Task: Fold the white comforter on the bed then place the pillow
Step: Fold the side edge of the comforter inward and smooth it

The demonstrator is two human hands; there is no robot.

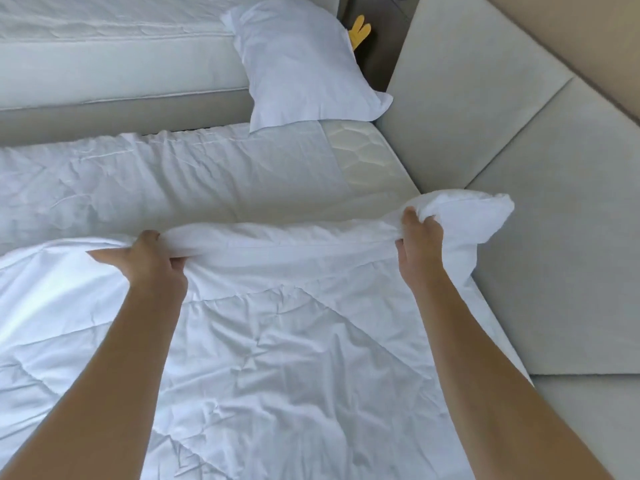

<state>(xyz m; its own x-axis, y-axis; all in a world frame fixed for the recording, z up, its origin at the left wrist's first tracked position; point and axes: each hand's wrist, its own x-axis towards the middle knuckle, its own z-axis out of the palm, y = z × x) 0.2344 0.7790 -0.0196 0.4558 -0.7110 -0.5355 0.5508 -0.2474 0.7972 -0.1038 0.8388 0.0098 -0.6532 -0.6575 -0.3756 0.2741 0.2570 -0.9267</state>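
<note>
The white quilted comforter covers the near part of the bed, wrinkled and bunched along its far edge. My left hand grips that bunched edge at centre left. Farther right, my right hand grips the same edge near its corner, which puffs out past the bed's side. A white pillow leans at the far end of the bed, partly against the neighbouring bed. Beyond the comforter a white sheet lies over the mattress, with a strip of bare quilted mattress showing at its right.
A second bed runs along the top left, close beside this one. A grey padded headboard wall borders the right side. A yellow object pokes up in the dark gap behind the pillow.
</note>
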